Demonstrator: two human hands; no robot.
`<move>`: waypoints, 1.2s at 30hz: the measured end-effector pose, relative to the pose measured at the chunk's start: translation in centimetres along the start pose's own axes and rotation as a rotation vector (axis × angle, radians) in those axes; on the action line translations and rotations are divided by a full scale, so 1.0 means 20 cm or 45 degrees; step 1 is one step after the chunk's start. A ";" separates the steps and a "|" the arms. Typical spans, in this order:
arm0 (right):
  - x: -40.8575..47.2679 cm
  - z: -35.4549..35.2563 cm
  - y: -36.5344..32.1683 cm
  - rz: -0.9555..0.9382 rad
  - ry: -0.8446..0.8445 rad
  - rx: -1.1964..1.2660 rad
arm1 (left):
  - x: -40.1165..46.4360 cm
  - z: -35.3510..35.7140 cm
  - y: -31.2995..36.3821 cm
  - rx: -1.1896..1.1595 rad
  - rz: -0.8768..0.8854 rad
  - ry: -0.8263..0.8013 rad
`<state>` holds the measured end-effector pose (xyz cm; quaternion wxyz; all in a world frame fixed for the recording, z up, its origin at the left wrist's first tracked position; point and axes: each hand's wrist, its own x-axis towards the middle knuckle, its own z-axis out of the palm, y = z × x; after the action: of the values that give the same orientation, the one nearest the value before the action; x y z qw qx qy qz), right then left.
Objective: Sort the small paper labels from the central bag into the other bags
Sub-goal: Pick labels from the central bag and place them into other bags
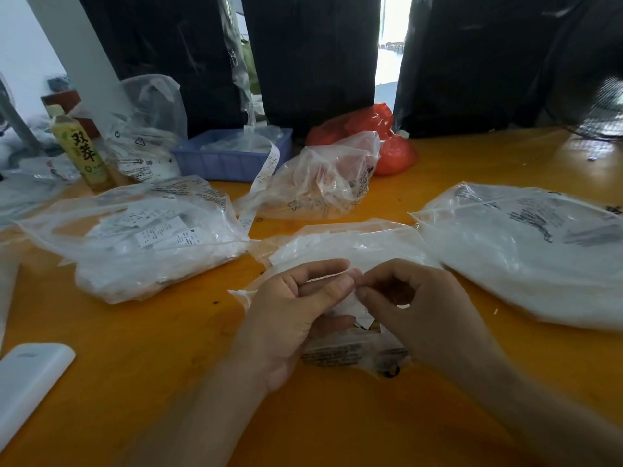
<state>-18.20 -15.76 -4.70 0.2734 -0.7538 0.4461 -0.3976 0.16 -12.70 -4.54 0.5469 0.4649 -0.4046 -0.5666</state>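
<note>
Labels (350, 306), small and white, are pinched between the curled fingers of the left hand (296, 311) and the right hand (414, 298), just above the central bag (344, 244). Other bags are seen left (141, 237) and right (526, 251) of the hands.

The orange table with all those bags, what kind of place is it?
Probably a small workshop or packing room. Clear bags of paper labels lie on the orange table, a printed strip of labels trails from a blue bin, and big black sacks stand behind.
</note>
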 end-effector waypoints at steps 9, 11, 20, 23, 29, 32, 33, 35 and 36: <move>0.04 -0.06 0.03 0.100 0.208 0.235 | 0.04 -0.19 0.16 0.654 0.478 0.505; 0.05 -0.07 0.03 0.108 0.226 0.255 | 0.08 -0.33 0.26 0.805 0.672 0.824; 0.04 -0.07 0.03 -0.030 0.183 0.134 | 0.24 -0.84 0.26 2.142 0.105 1.208; 0.04 -0.08 0.03 -0.072 0.183 0.016 | 0.27 -0.83 0.28 2.126 -0.158 1.218; 0.13 -0.28 0.05 -0.135 0.397 -0.595 | 0.26 -0.78 0.26 2.025 -0.117 1.156; 0.19 -0.46 0.17 0.254 0.193 -1.189 | 0.23 -0.72 0.25 2.054 -0.060 1.196; 0.20 -0.49 0.20 0.382 0.123 -1.264 | 0.23 -0.71 0.24 2.103 -0.074 1.214; 0.20 -0.53 0.23 0.486 0.078 -1.290 | 0.20 -0.69 0.25 2.162 -0.103 1.189; 0.20 -0.54 0.24 0.493 0.101 -1.276 | 0.19 -0.69 0.24 2.175 -0.102 1.187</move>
<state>-28.37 -22.13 -1.27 -0.0687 -0.6803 0.7219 -0.1063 14.89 -16.25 -3.48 0.1113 0.8961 -0.4062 0.1403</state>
